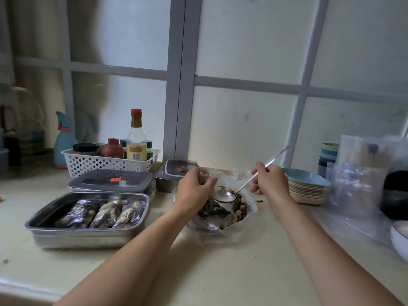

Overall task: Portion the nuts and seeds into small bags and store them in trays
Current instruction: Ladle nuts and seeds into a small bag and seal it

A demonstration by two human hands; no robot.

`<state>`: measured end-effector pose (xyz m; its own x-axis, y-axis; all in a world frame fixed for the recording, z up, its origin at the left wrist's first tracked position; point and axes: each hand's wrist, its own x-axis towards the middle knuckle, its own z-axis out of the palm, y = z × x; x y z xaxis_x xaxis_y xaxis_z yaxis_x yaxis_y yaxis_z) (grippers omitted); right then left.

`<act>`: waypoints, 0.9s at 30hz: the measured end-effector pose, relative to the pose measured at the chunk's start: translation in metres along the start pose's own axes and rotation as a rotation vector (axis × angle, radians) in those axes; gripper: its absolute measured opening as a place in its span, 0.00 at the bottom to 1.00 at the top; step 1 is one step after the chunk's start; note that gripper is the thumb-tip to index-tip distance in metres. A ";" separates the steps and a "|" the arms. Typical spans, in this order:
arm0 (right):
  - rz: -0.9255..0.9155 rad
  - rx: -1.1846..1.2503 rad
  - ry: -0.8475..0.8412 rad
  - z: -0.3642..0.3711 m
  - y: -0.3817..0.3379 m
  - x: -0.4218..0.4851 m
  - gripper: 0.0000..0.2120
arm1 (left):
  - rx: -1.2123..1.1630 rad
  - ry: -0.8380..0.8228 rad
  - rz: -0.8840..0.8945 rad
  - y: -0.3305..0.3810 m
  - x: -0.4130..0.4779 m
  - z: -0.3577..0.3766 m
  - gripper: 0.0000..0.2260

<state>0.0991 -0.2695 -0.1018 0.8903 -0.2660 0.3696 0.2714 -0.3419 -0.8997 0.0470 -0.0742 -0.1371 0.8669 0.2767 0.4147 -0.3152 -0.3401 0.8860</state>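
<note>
Holding the spoon [245, 185] by its long handle, you had your right hand [268, 181] with its grip curled fully round the metal. The spoon's bowl sat low over the open big bag [205, 228] on the counter [198, 272]. Your left hand [195, 188] had its grip pinched on a bunch of clear plastic [205, 175] just above the seeds. I could not tell whether that plastic was a small bag or the big bag's rim.

Inside the big bag, dark striped sunflower seeds [214, 212] lay beside pale peanuts [237, 214]. To your left sat 1 open steel tray [88, 236] with filled small bags [103, 214] lying side by side in it. Behind it stood 2 lidded trays [110, 181], 1 large and 1 smaller. A stack of pastel plates [306, 188] was just beside your right hand, and clear zip bags [357, 184] stood further right.
</note>
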 end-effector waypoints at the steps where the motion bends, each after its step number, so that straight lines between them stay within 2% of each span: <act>1: 0.051 0.013 -0.054 0.001 0.005 0.001 0.16 | 0.017 -0.020 0.009 0.000 -0.001 0.001 0.07; 3: 0.067 -0.081 -0.157 0.002 0.014 0.002 0.16 | 0.032 -0.057 0.022 -0.001 -0.002 0.002 0.07; 5: 0.004 -0.255 -0.233 0.000 0.018 -0.002 0.19 | 0.036 -0.067 0.030 0.000 -0.003 0.003 0.06; 11: -0.057 -0.517 -0.272 -0.001 0.029 0.000 0.26 | 0.047 -0.060 0.031 -0.002 -0.002 0.002 0.07; 15: 0.004 -0.544 -0.346 -0.002 0.040 0.004 0.26 | 0.073 -0.038 0.038 -0.003 -0.001 0.002 0.07; 27: -0.044 -0.545 -0.231 -0.003 0.046 0.010 0.28 | 0.058 -0.035 0.030 -0.002 -0.003 0.001 0.08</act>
<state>0.1191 -0.2901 -0.1390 0.9557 -0.0585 0.2886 0.1374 -0.7783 -0.6127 0.0454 -0.0751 -0.1403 0.8707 0.2344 0.4324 -0.3193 -0.3992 0.8594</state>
